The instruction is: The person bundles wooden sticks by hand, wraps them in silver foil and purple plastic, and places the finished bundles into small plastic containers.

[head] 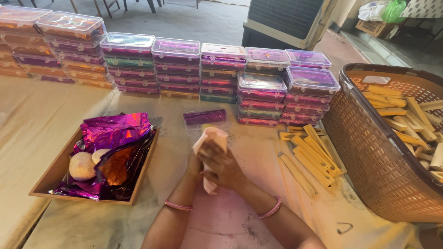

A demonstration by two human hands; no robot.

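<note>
A cloth-covered desk carries everything. At three o'clock sits a big brown plastic basket filled with yellow wooden sticks; more loose sticks lie beside it at its nine o'clock. Along twelve o'clock run stacks of clear lidded boxes with coloured contents. At nine o'clock a wooden tray holds crumpled purple foil and pale round balls. At the centre, a pale pink soft lump stands upright, pressed between both palms. The right hand wraps it, fingers curled closed over its front; the left hand backs it from behind, mostly hidden.
</note>
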